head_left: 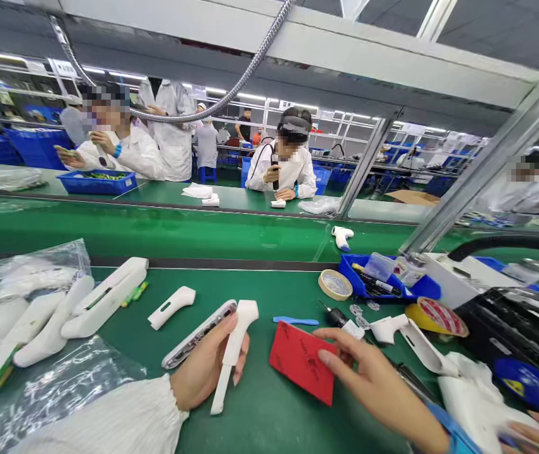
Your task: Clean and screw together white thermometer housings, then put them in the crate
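My left hand (207, 369), in a white sleeve, is closed around a white plastic casing (243, 321) with a bent head. A narrower white strip (222, 388) extends below it, and I cannot tell whether the two are joined. Beside that hand lies a long white shell (198, 336) with its inside showing. My right hand (359, 366), a blue band at the wrist, pinches the right edge of a red card (302, 362) with dark print, tilted over the green bench. A blue plastic stick (295, 321) lies just behind the card.
White casings (106, 299) and clear plastic bags (70, 378) crowd the left. A tape roll (335, 285), a blue tray (382, 290) of small items and loose white parts (425, 345) are on the right. Another person's hand (538, 432) reaches in there. A conveyor belt (203, 230) runs behind.
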### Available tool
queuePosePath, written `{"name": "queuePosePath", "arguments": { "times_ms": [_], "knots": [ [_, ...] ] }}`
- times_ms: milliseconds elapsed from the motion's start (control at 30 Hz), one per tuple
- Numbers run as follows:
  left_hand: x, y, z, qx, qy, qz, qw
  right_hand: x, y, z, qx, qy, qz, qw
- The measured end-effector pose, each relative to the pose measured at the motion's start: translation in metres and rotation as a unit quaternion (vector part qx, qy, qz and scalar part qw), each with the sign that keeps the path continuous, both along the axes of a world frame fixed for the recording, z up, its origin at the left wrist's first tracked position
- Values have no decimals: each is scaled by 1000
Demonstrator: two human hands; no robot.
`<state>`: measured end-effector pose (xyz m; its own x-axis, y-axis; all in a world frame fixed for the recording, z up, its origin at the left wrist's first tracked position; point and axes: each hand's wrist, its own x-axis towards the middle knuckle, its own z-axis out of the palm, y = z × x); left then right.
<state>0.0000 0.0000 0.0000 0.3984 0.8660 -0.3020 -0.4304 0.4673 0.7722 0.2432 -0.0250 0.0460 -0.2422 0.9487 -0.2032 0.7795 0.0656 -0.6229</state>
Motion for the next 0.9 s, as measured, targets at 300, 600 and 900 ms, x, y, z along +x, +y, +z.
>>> {"name": "queuePosePath", "arguments": {
  "times_ms": [300, 600, 900],
  "knots": [
    [5, -3, 3, 13, 21, 23, 999, -39, -2, -24, 91, -84, 110, 986],
    [3, -3, 2, 37, 45, 10, 998, -40, 41, -4, 216, 17, 3, 976],
    [8, -3, 3, 35, 97, -2, 995, -78, 41, -15, 360, -72, 110, 923]
  ]
}}
